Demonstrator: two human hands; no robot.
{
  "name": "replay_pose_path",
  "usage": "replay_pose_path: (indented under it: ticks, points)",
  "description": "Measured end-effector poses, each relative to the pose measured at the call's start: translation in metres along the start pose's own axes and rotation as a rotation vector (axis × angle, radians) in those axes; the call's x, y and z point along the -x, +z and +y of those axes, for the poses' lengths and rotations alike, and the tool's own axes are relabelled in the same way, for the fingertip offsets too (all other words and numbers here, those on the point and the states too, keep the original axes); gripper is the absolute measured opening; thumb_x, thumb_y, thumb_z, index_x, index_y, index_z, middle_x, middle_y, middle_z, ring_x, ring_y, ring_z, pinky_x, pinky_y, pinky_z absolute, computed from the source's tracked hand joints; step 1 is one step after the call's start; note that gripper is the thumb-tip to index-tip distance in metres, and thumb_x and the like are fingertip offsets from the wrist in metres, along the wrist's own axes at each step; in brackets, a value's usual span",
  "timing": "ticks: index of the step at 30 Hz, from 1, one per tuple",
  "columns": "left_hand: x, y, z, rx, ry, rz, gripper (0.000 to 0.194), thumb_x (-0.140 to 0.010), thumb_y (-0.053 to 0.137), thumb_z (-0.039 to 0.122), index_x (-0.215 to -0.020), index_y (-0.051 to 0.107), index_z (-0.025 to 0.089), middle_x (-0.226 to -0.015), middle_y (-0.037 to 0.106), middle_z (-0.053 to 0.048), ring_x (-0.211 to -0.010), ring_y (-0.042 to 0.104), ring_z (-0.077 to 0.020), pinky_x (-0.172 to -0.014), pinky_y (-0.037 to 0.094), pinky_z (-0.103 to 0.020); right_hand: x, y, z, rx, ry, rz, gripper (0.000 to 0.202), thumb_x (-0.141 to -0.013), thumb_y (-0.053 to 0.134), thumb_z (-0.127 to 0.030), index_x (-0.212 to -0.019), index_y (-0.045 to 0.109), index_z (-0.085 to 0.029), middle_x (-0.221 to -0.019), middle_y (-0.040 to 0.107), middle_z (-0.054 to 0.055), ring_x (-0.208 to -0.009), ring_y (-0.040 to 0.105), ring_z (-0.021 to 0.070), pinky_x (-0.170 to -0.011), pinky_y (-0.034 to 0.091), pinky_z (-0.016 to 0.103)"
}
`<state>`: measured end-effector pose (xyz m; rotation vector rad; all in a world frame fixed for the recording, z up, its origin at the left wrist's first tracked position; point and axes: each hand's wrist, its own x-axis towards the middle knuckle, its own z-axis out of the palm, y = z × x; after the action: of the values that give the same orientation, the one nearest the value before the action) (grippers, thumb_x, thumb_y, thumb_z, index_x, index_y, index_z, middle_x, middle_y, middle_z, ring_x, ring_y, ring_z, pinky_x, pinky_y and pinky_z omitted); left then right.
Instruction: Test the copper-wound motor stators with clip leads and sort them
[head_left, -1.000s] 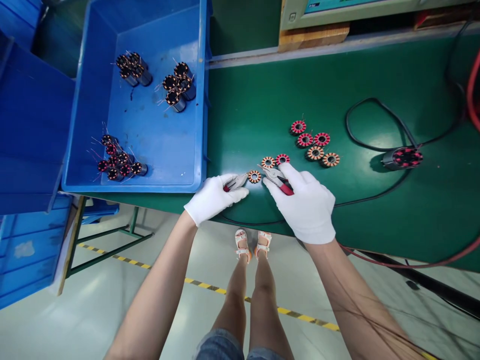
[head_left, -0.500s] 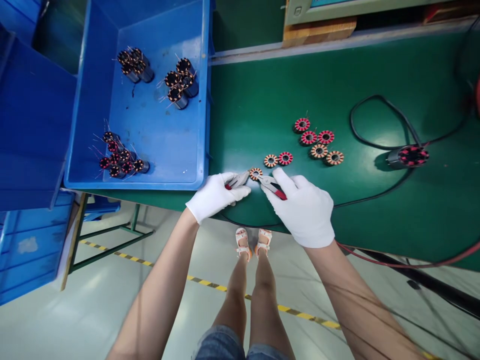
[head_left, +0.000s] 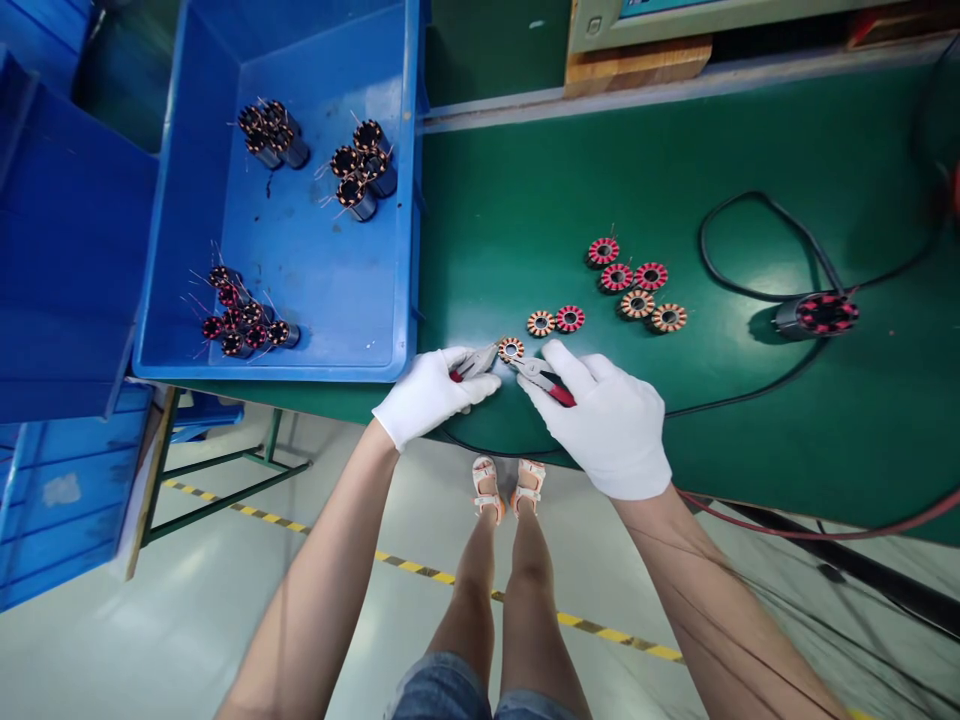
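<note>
Here both gloved hands work at the near edge of the green mat (head_left: 675, 140). The left hand (head_left: 431, 393) is closed around a pair of red-handled pliers (head_left: 474, 364), whose tips point right at a small copper-wound stator (head_left: 511, 349) lying flat on the mat. The right hand (head_left: 611, 425) is wrapped around a second pair of pliers (head_left: 541, 375), with its nose touching the same stator from the right. Just beyond sit two more stators (head_left: 555, 321), and further right a loose cluster of five (head_left: 636, 284). A black cable (head_left: 757, 205) loops to a fixture (head_left: 817, 314) holding a stator. At left, a blue bin (head_left: 337, 290) holds three bunches of wound motor cores (head_left: 244, 325).
</note>
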<state>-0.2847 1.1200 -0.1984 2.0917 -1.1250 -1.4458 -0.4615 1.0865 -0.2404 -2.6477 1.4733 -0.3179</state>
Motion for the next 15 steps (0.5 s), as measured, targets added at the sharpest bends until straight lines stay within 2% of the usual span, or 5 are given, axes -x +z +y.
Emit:
replay_pose_path:
  ticks: [3, 6, 10, 13, 15]
  points:
    - [-0.002, 0.001, -0.007, 0.011, 0.018, 0.014, 0.026, -0.069, 0.060, 0.039, -0.080, 0.055, 0.016, -0.056, 0.047, 0.005, -0.048, 0.044, -0.0075, -0.041, 0.032, -0.019, -0.001, 0.000, 0.001, -0.084, 0.048, 0.031, 0.042, -0.080, 0.043, -0.050, -0.106, 0.060, -0.022, -0.069, 0.057, 0.003, -0.059, 0.049, 0.0131, -0.053, 0.023, 0.027]
    - [0.004, 0.004, -0.014, 0.129, 0.002, 0.038, 0.031, -0.070, 0.059, 0.039, -0.091, 0.055, 0.017, -0.057, 0.047, 0.005, -0.046, 0.044, -0.0073, -0.039, 0.031, -0.018, -0.005, -0.005, 0.002, -0.306, 0.189, 0.048, 0.042, -0.078, 0.045, -0.054, -0.095, 0.060, -0.018, -0.074, 0.062, 0.005, -0.063, 0.053, 0.0148, -0.056, 0.032, 0.026]
    - [0.019, 0.018, -0.011, 0.353, 0.054, -0.019, 0.029, -0.071, 0.058, 0.037, -0.089, 0.054, 0.015, -0.081, 0.059, -0.003, -0.061, 0.052, -0.0093, -0.048, 0.039, -0.019, -0.011, -0.014, 0.008, -0.659, 0.335, -0.054, 0.041, -0.079, 0.042, -0.056, -0.089, 0.055, -0.018, -0.066, 0.061, 0.002, -0.055, 0.052, 0.0142, -0.054, 0.036, 0.025]
    - [0.021, 0.030, -0.004, 0.343, 0.123, -0.091, 0.031, -0.072, 0.056, 0.034, -0.095, 0.055, 0.014, -0.101, 0.058, -0.007, -0.075, 0.055, -0.0121, -0.057, 0.043, -0.021, -0.015, -0.012, 0.013, -0.763, 0.358, -0.086, 0.039, -0.085, 0.032, -0.052, -0.092, 0.052, -0.019, -0.056, 0.056, -0.001, -0.048, 0.049, 0.0134, -0.052, 0.036, 0.026]
    - [0.014, 0.036, 0.000, 0.373, 0.160, -0.026, 0.035, -0.075, 0.053, 0.035, -0.103, 0.052, 0.014, -0.103, 0.057, -0.008, -0.076, 0.054, -0.0121, -0.058, 0.044, -0.021, -0.019, -0.006, 0.015, -0.688, 0.298, -0.040, 0.040, -0.089, 0.023, -0.047, -0.099, 0.050, -0.019, -0.056, 0.056, -0.001, -0.045, 0.047, 0.0128, -0.050, 0.035, 0.026]
